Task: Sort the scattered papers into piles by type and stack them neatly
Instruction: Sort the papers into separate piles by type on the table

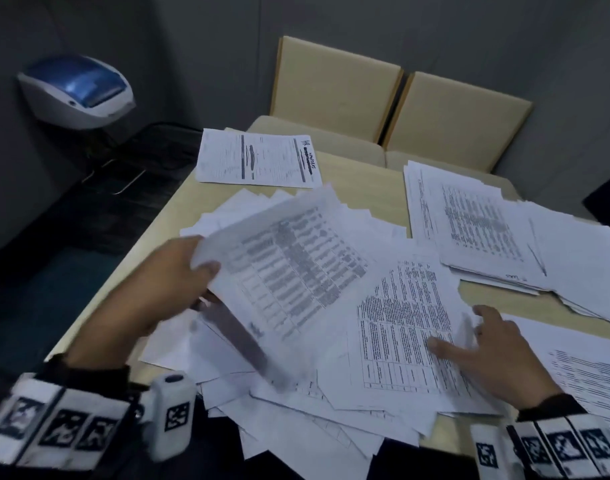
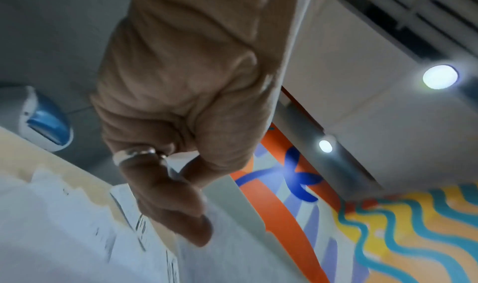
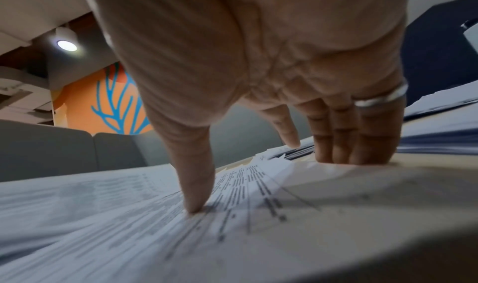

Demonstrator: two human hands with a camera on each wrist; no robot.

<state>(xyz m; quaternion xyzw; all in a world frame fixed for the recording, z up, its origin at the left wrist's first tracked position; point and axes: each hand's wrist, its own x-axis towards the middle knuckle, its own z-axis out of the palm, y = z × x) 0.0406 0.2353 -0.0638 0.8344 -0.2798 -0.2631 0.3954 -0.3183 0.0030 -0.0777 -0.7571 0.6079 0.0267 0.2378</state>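
Observation:
A heap of scattered white papers (image 1: 296, 403) covers the near half of the beige table (image 1: 376, 188). My left hand (image 1: 196, 275) pinches the left edge of a printed table sheet (image 1: 289, 265) and holds it lifted, tilted over the heap. In the left wrist view the left hand (image 2: 181, 185) shows curled fingers against that sheet (image 2: 232, 246). My right hand (image 1: 469, 341) lies with straight spread fingers on a sheet with a table grid (image 1: 404, 327); the right wrist view shows its fingertips (image 3: 196, 207) pressing the sheet (image 3: 129, 226).
A form sheet (image 1: 258, 159) lies at the table's far left. A thick stack of printed pages (image 1: 487, 233) sits at the far right, another sheet (image 1: 587, 375) at the near right. Two beige chairs (image 1: 393, 98) stand behind the table. A white-and-blue device (image 1: 76, 91) hangs on the left wall.

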